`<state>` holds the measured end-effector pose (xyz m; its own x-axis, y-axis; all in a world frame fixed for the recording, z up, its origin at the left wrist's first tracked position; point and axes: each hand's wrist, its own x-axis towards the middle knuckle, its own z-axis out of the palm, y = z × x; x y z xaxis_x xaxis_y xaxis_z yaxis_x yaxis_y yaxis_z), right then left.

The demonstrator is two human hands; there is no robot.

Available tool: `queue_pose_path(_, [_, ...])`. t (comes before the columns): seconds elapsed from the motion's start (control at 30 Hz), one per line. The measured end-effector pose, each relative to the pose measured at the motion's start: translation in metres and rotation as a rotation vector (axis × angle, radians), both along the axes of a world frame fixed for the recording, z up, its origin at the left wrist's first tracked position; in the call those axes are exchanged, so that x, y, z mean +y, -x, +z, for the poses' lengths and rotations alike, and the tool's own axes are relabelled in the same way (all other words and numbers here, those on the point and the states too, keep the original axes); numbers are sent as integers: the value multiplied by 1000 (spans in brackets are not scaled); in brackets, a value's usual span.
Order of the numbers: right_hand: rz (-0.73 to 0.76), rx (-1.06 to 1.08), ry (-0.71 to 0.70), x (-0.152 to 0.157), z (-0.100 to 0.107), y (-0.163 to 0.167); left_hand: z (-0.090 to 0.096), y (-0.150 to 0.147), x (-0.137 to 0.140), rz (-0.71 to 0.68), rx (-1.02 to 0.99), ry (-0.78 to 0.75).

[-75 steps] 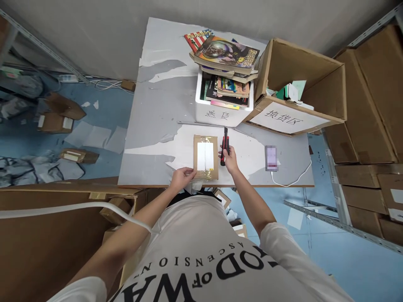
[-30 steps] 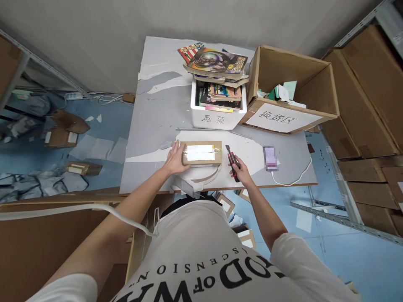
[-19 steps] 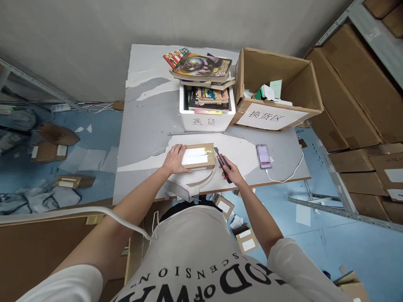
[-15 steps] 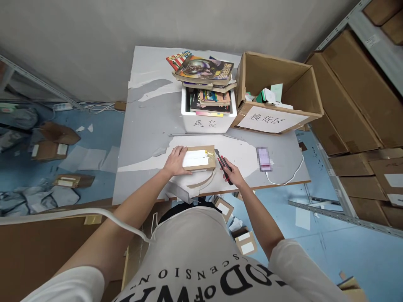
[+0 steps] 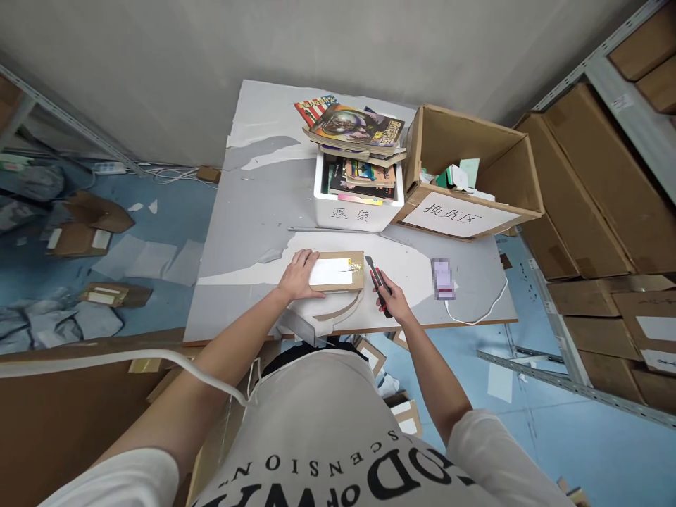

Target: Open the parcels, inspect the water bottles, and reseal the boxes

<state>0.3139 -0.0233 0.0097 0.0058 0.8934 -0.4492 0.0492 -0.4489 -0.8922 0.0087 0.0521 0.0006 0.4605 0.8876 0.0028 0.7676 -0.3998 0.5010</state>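
A small cardboard box (image 5: 341,287) with a white label and clear tape lies near the front of the table (image 5: 232,232). My left hand (image 5: 298,276) grips its left end, with the thumb along the near side. My right hand (image 5: 395,299) is closed round a black and red box cutter (image 5: 377,277). The cutter's tip points away from me, just off the box's right end. A curved strip (image 5: 346,310), possibly cardboard, lies in front of the box at the table edge.
Behind the box stand a white bin (image 5: 359,220) heaped with books and a large open carton (image 5: 470,215) with a handwritten sign. To the right lies a phone (image 5: 443,279) on a white cable. Shelving with cartons (image 5: 586,183) rises at the right; boxes and papers litter the floor.
The view has shifted slightly, so the whole table sits a little lower. The cutter's tip has drawn slightly away from the box's right end. My left hand keeps its hold.
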Motion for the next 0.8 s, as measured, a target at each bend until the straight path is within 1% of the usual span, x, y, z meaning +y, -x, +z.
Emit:
queue_pose_path(0.17, [44, -5, -8, 0, 1, 2, -1, 0, -1, 2, -16, -9])
queue_pose_path(0.3, [117, -33, -2, 2, 5, -6, -1, -2, -3, 23, -2, -23])
queue_pose_path(0.47, [240, -134, 20, 3, 17, -24, 1, -4, -6, 35, -7, -16])
queue_pose_path(0.6, [303, -157, 39, -2, 26, -31, 0, -5, -6, 31, 9, -19])
queue_pose_path(0.8, [337, -165, 31, -23, 18, -28, -3, -4, -6, 41, -45, -24])
